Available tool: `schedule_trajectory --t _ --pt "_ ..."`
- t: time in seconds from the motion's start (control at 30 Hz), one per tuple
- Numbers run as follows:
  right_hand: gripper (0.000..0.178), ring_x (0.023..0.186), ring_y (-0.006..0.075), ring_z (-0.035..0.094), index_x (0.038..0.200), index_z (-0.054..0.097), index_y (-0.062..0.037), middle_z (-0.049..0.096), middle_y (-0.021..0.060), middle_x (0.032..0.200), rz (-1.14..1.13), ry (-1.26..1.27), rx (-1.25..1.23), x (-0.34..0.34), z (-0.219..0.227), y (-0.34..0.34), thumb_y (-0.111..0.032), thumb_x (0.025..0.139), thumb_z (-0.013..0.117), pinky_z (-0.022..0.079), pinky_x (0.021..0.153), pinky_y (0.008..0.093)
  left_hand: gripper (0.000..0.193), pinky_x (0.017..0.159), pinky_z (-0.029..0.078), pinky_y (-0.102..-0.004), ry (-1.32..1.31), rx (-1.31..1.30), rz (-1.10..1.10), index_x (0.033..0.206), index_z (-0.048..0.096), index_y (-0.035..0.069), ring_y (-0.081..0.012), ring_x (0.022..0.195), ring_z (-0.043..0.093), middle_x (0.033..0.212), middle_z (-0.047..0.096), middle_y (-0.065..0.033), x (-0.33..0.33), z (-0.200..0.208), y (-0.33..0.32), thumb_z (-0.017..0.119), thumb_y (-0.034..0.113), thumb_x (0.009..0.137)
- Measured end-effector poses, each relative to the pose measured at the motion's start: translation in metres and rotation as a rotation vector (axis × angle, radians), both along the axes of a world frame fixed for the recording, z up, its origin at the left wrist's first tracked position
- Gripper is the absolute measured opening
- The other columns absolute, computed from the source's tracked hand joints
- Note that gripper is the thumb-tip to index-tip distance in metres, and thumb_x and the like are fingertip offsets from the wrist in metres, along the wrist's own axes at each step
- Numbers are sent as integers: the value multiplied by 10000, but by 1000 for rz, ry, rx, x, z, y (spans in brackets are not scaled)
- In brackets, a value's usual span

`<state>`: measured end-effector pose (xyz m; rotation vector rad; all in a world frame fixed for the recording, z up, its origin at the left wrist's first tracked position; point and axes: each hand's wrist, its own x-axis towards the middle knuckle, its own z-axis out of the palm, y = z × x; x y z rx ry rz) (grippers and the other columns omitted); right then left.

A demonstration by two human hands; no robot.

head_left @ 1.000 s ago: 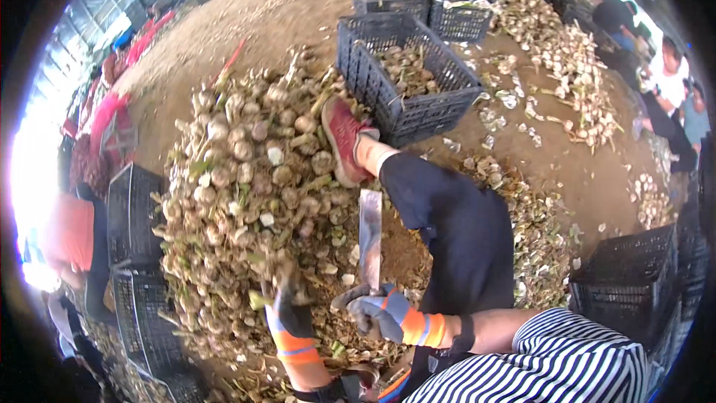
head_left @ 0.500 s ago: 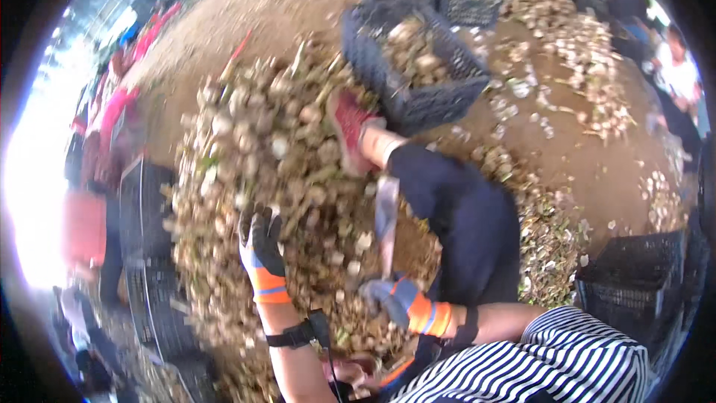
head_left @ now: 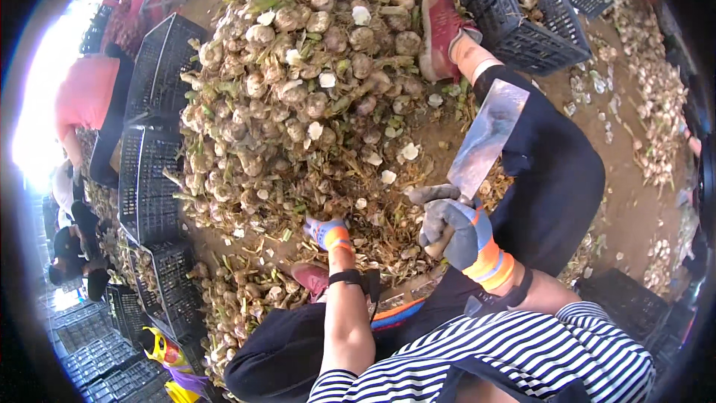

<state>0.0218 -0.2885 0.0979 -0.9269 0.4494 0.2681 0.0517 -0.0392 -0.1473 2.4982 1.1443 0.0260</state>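
My right hand (head_left: 456, 231), in a grey glove with an orange cuff, is closed round the wooden handle of a cleaver (head_left: 488, 138). Its broad rectangular blade points up and away, in front of my bent right leg. My left hand (head_left: 327, 233), gloved alike, is down at the near edge of a large heap of garlic bulbs (head_left: 298, 97), among dry stalks and trimmings. Its fingers point into the litter and are mostly hidden, so whether it grips anything does not show. Loose white cloves and peeled bits lie scattered on the heap and between my feet.
A black plastic crate (head_left: 522, 19) holding garlic stands beyond my right shoe (head_left: 440, 33). More black crates (head_left: 153, 172) line the heap's left side, with a person in pink (head_left: 88, 89) bending behind them. More garlic (head_left: 652, 104) lies along the far right.
My left hand has drawn back from over the heap to its near edge. The cleaver has risen and turned broadside in my right hand. The whole view has shifted toward the heap.
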Motion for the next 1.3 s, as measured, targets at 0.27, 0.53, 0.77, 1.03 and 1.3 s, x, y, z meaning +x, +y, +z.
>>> schedule_trajectory --t 0.27,0.53,0.77,1.03,1.3 --pt "293 461 119 500 1025 566 87 513 33 551 152 -59 -17 -3 -5 31 -139 845 519 470 513 263 575 763 493 -291 -597 -997 57 1186 496 58 -164 831 580 947 610 -60 -57 -60 101 716 -36 664" --pt "221 549 61 549 956 671 -30 600 -22 613 510 -426 -695 -3 -25 42 -54 762 566 418 483 245 522 708 502 -259 -622 -1217 -230 1133 533 43 -111 779 573 920 598 -28 -32 89 34 695 -101 657" --pt "264 863 297 626 863 643 -72 643 165 902 1311 -736 -1458 -7 -2 68 -255 710 530 496 723 394 247 735 519 -331 -600 -1669 8 1087 542 44 -188 794 597 948 609 -90 -61 88 46 513 160 871" --pt "301 855 285 630 913 641 -72 646 123 909 1425 -865 -1519 -11 19 85 -256 690 555 502 716 390 260 754 512 -319 -602 -1169 -308 1125 520 52 -186 806 589 982 601 -70 -88 149 34 472 180 904" --pt "377 890 286 625 993 635 -84 647 133 945 1383 -842 -1522 -9 -7 82 -282 680 564 500 744 379 329 754 483 -300 -395 -617 -512 1143 519 48 -180 836 591 982 616 -57 -96 181 28 565 175 843"
